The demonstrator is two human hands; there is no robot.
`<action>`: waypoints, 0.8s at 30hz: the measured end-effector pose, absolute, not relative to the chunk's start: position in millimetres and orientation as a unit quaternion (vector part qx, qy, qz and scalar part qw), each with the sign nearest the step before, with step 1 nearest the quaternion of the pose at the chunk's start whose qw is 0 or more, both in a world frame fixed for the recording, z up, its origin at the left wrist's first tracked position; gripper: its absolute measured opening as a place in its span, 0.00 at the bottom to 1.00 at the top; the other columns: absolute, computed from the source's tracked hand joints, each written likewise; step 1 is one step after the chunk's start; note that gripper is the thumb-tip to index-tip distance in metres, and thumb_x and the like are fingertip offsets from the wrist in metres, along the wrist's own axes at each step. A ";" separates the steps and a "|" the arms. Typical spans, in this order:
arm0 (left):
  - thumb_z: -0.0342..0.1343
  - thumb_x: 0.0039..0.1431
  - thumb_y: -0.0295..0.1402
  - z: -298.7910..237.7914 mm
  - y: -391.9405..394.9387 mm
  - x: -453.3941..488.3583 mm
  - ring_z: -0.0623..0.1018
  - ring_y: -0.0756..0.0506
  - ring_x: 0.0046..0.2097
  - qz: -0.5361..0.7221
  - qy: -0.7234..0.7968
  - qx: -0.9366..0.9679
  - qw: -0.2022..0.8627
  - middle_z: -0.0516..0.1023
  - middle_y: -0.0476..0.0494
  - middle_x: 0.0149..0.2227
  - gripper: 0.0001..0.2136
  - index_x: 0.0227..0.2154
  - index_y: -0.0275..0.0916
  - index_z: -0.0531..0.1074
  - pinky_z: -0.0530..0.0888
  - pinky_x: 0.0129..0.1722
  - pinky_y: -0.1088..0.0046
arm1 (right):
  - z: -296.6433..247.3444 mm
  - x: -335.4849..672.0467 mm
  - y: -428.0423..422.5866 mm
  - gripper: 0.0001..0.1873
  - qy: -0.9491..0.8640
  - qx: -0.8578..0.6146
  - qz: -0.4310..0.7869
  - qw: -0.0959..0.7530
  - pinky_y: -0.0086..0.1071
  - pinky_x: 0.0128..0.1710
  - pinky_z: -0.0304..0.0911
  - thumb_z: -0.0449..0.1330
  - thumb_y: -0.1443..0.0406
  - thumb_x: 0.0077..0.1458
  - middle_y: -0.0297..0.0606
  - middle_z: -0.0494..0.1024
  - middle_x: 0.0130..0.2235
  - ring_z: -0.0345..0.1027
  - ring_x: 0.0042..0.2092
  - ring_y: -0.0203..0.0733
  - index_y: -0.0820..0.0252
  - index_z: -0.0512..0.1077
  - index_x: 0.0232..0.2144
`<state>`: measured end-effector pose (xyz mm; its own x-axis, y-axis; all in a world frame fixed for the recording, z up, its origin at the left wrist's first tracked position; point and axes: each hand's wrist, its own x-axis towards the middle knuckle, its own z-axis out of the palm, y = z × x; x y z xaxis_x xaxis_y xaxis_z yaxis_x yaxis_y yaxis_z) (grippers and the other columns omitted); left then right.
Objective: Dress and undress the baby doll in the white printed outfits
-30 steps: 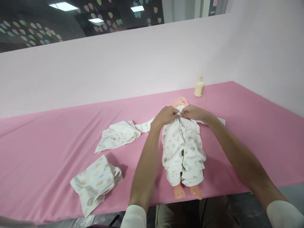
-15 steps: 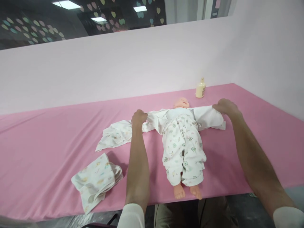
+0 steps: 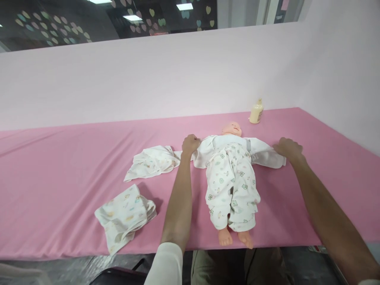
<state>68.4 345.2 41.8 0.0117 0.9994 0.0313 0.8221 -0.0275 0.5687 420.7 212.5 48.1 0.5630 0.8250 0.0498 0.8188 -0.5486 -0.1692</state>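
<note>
Fingers point(image 3: 195, 140) grip white top point(image 3: 205, 151); pale bottle point(image 3: 256, 114), contents unclear.

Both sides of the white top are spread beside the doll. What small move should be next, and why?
Probably the right hand should lay its side of the white top flat on the pink cover and release it: both sides are already spread, and the left hand is at the other one.

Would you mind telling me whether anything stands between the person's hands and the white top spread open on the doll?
Nothing visible does: the left hand is at one side of the white top, the right hand at the other. The bottle stands beyond the doll's head, and the folded cloth lies off to the left.
</note>
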 end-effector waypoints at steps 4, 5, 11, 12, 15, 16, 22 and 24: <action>0.50 0.61 0.45 46.4 343.1 75.2 0.74 0.44 0.50 0.250 0.615 0.718 0.208 0.75 0.39 0.51 0.18 0.47 0.39 0.69 0.67 0.46 0.71 | 56.0 366.1 225.8 0.16 -0.591 -0.790 -0.030 0.158 0.40 0.46 0.59 0.49 0.65 0.59 0.55 0.74 0.48 0.67 0.49 0.52 0.66 0.71 0.45; 0.51 0.59 0.47 47.4 342.6 78.0 0.74 0.44 0.52 0.248 0.594 0.735 0.212 0.74 0.38 0.54 0.22 0.51 0.39 0.67 0.67 0.47 0.71 | 58.1 349.8 231.2 0.17 -0.628 -0.755 -0.011 0.190 0.39 0.48 0.59 0.48 0.64 0.60 0.53 0.74 0.50 0.67 0.50 0.51 0.65 0.70 0.47; 0.51 0.60 0.38 43.7 349.1 90.1 0.75 0.43 0.46 0.173 0.575 0.783 0.164 0.79 0.40 0.43 0.11 0.39 0.38 0.73 0.66 0.43 0.70 | 65.0 262.1 272.3 0.19 -0.765 -0.627 0.034 0.143 0.36 0.53 0.56 0.50 0.65 0.59 0.51 0.73 0.54 0.63 0.56 0.49 0.66 0.70 0.50; 0.51 0.60 0.36 42.1 351.1 90.3 0.76 0.43 0.45 0.170 0.577 0.783 0.159 0.79 0.40 0.41 0.09 0.35 0.38 0.73 0.66 0.42 0.70 | 65.6 251.3 279.0 0.18 -0.783 -0.614 0.021 0.098 0.36 0.53 0.56 0.50 0.65 0.58 0.51 0.73 0.53 0.64 0.55 0.50 0.66 0.71 0.48; 0.49 0.61 0.34 37.9 355.7 88.1 0.75 0.42 0.46 0.176 0.586 0.776 0.153 0.78 0.39 0.42 0.08 0.32 0.38 0.72 0.66 0.42 0.68 | 66.7 227.2 296.7 0.16 -0.811 -0.585 0.007 -0.002 0.38 0.50 0.57 0.55 0.67 0.54 0.53 0.74 0.51 0.65 0.53 0.53 0.66 0.73 0.44; 0.48 0.61 0.34 36.7 356.6 87.0 0.75 0.41 0.47 0.178 0.590 0.773 0.152 0.78 0.38 0.43 0.08 0.34 0.38 0.71 0.66 0.43 0.68 | 66.7 221.9 301.8 0.16 -0.813 -0.582 0.009 -0.016 0.38 0.50 0.58 0.56 0.67 0.53 0.53 0.74 0.51 0.65 0.53 0.53 0.66 0.73 0.44; 0.41 0.65 0.31 32.4 357.9 82.0 0.74 0.41 0.50 0.201 0.594 0.761 0.166 0.74 0.33 0.49 0.11 0.43 0.36 0.68 0.67 0.46 0.67 | 61.7 210.7 322.3 0.26 -0.804 -0.590 0.029 -0.070 0.45 0.52 0.58 0.61 0.67 0.48 0.49 0.74 0.52 0.66 0.53 0.56 0.61 0.69 0.52; 0.40 0.66 0.32 33.1 358.1 79.6 0.74 0.42 0.49 0.209 0.585 0.763 0.178 0.75 0.34 0.47 0.12 0.43 0.36 0.67 0.68 0.46 0.68 | 59.2 210.7 324.6 0.29 -0.802 -0.592 0.025 -0.073 0.49 0.53 0.56 0.61 0.67 0.48 0.50 0.72 0.54 0.63 0.55 0.58 0.59 0.67 0.55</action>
<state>79.6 358.1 33.1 0.2287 0.9672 0.1110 0.8184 -0.2527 0.5160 210.7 324.6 59.2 -0.2879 0.9463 -0.1472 0.9536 0.2975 0.0470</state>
